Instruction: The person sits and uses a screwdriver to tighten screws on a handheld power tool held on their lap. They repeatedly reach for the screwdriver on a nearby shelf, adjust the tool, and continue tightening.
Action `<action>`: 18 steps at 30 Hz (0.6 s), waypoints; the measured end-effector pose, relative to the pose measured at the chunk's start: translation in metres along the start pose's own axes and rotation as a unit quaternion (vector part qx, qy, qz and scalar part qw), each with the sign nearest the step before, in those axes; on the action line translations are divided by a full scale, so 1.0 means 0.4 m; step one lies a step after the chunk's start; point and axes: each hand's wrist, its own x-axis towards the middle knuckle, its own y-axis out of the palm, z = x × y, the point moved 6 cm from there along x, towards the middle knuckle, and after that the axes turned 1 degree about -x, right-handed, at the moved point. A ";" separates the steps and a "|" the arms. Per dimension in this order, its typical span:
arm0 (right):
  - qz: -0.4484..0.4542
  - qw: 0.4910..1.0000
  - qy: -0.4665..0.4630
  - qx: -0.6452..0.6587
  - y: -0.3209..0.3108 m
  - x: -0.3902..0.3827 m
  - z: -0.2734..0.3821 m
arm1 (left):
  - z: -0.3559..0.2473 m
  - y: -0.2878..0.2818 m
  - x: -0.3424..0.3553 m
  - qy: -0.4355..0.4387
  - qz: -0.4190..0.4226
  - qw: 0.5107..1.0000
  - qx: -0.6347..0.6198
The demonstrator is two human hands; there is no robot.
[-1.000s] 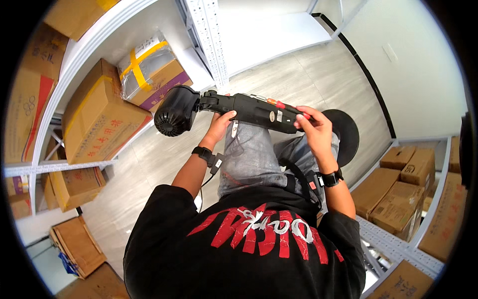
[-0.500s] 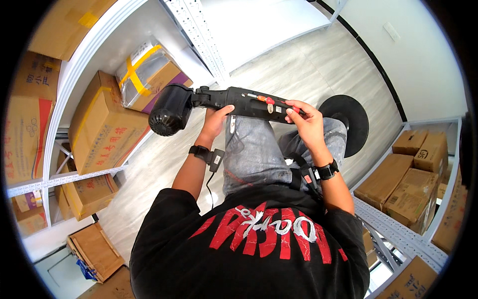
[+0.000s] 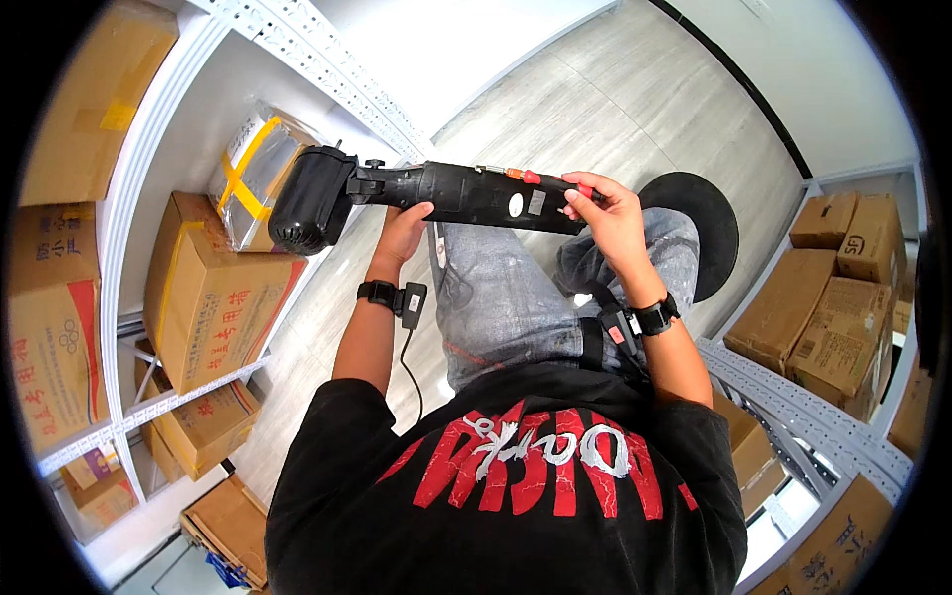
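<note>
A black jointed device (image 3: 466,193), with a bulky vented head (image 3: 307,198) at its left end, is held crosswise above my jeans-clad legs. My left hand (image 3: 402,228) grips it from beneath near the joint, thumb on the near edge. My right hand (image 3: 610,218) is closed at the right end, fingers on a red screwdriver handle (image 3: 583,189) lying against the device. Another slim tool with an orange-and-red handle (image 3: 521,177) lies along the top edge. A black round disc (image 3: 716,243) is beside my right knee, partly hidden by it.
White metal shelving (image 3: 213,40) at the left holds cardboard boxes (image 3: 213,307) and a wrapped box with yellow tape (image 3: 238,188). More boxes (image 3: 778,307) fill a low rack at the right. A white wall (image 3: 783,69) stands beyond the tiled floor (image 3: 645,109).
The device and both hands have shifted up and left in the picture, the device tilting slightly. The view has turned, so the shelving and boxes appear shifted.
</note>
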 end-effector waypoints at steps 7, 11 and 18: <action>-0.012 1.000 0.015 -0.005 -0.009 0.005 -0.013 | -0.007 0.068 -0.039 0.029 -0.062 0.997 -0.042; -0.013 1.000 0.020 -0.008 -0.016 0.010 -0.032 | 0.020 0.027 -0.035 0.034 -0.038 0.999 -0.017; -0.006 0.999 0.032 0.006 -0.001 0.017 -0.062 | 0.015 0.025 -0.017 0.031 -0.029 0.999 -0.021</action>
